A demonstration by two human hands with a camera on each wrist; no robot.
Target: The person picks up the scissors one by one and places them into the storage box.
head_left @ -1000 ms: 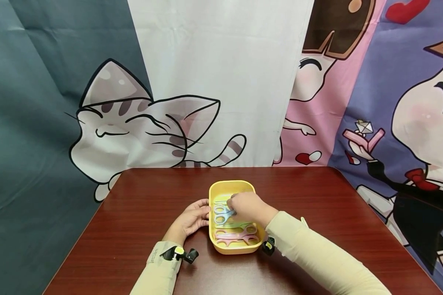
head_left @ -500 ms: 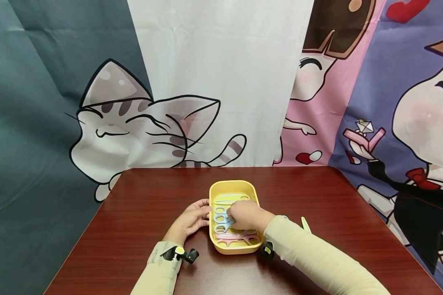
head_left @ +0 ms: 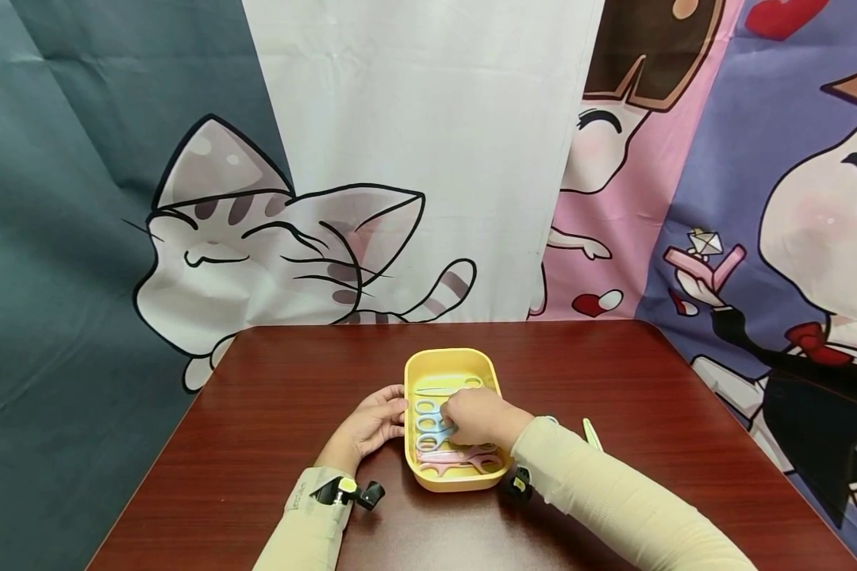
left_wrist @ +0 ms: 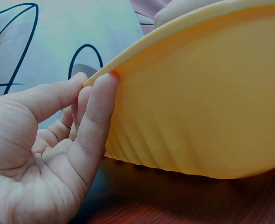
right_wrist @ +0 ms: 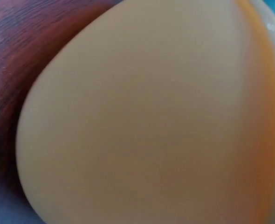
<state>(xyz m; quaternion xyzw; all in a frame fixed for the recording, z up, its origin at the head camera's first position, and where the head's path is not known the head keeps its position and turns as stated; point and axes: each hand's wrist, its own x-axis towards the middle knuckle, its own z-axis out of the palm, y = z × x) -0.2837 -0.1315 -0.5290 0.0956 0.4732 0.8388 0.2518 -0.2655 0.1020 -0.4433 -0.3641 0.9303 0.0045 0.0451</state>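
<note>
A yellow plastic basket (head_left: pixel 457 487) holds several small scissors. My left hand (head_left: pixel 371 420) is at its left side; in the left wrist view the thumb and fingers meet at the rim, pinching it. My right hand (head_left: pixel 480 416) reaches inside with bent fingers, gripping light blue scissors (head_left: pixel 430 442) whose loops point left. More blue loops (head_left: pixel 425 408) lie just beyond. Pink scissors (head_left: pixel 457 462) lie at the near end and yellow-handled scissors (head_left: pixel 443 391) at the far end. The right wrist view shows only the basket's outer wall (right_wrist: pixel 142 112), so the right fingertips are hidden there.
The basket stands on a dark red-brown wooden table (head_left: pixel 271 373). A pale green object (head_left: pixel 591 434) sticks out from behind the right sleeve (head_left: pixel 614 488). A cartoon-printed cloth (head_left: pixel 428 159) hangs past the table's far edge.
My right hand has shifted slightly toward the near end. Blue scissors now lie closer to the pink ones, and the yellow-handled pair shows more. The left hand stays in place.
</note>
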